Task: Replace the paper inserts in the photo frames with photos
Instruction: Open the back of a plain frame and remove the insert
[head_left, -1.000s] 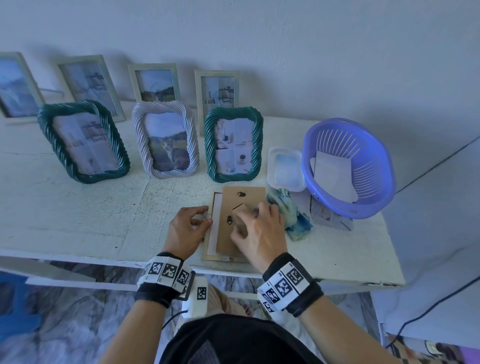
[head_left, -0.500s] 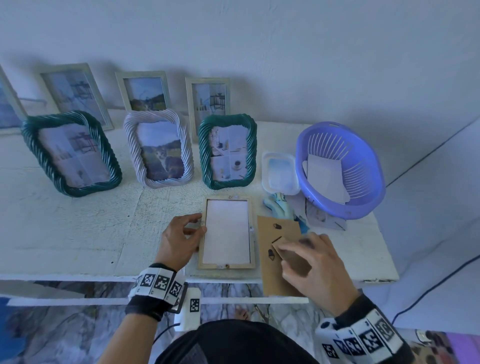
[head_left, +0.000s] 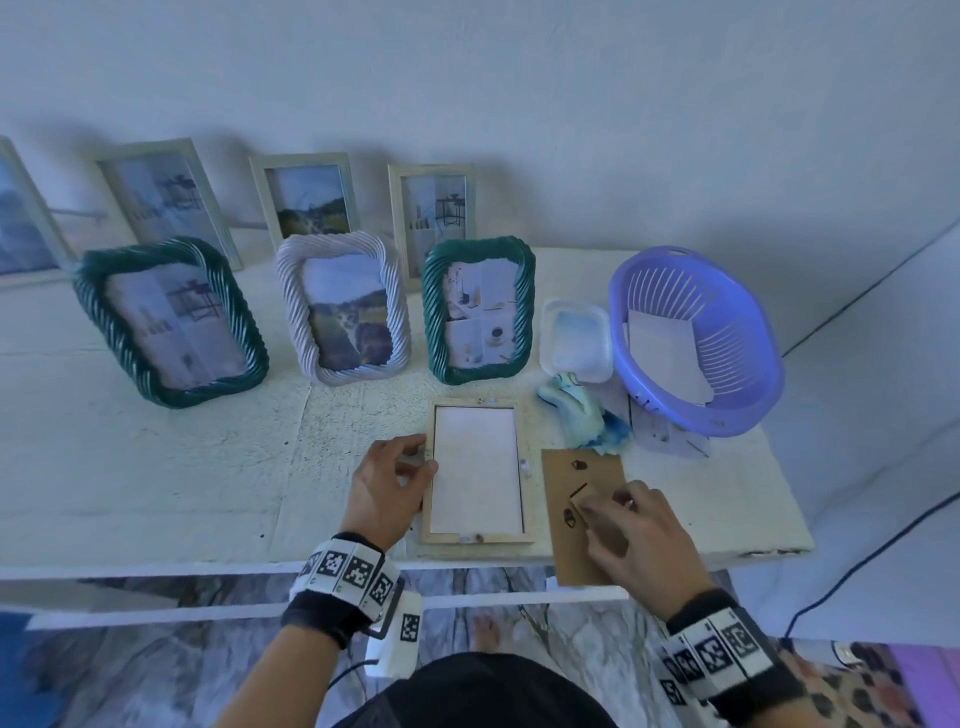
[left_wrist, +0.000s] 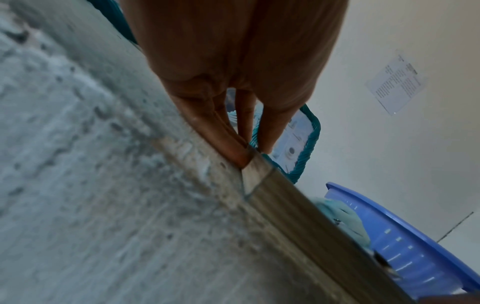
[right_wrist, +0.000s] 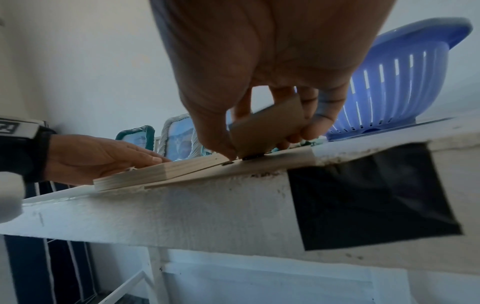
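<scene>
Frame (head_left: 477, 470) lies face-down at the table's (head_left: 156, 493) front edge; left hand (head_left: 387, 493) pinches its side, right hand (head_left: 636, 540) grips the backing's (head_left: 584, 514) stand.

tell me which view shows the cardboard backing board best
The head view: the whole cardboard backing board lies flat beside the wooden frame, overhanging the table edge, stand flap in the right hand. The right wrist view shows it edge-on plus the pinched flap. The left wrist view misses it.
</scene>
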